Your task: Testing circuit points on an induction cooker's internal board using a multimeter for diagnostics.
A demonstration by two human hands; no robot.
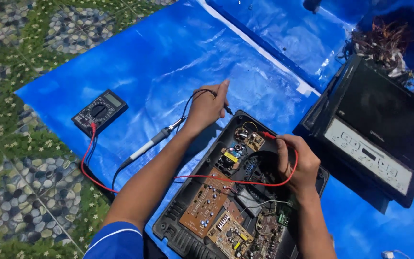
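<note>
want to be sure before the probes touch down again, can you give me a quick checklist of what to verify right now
1. Red probe held in the right hand, tip at the small board: ok.
2. Black probe held in the left hand, tip outside the open case, not on any board: not ok.
3. Both leads plugged into the multimeter: ok.
4. Multimeter dial setting: cannot tell, too small.
5. Soldering iron lies on the blue tarp beside the left forearm; hot or not: cannot tell.
6. Red lead drapes across the boards: not ok.
</note>
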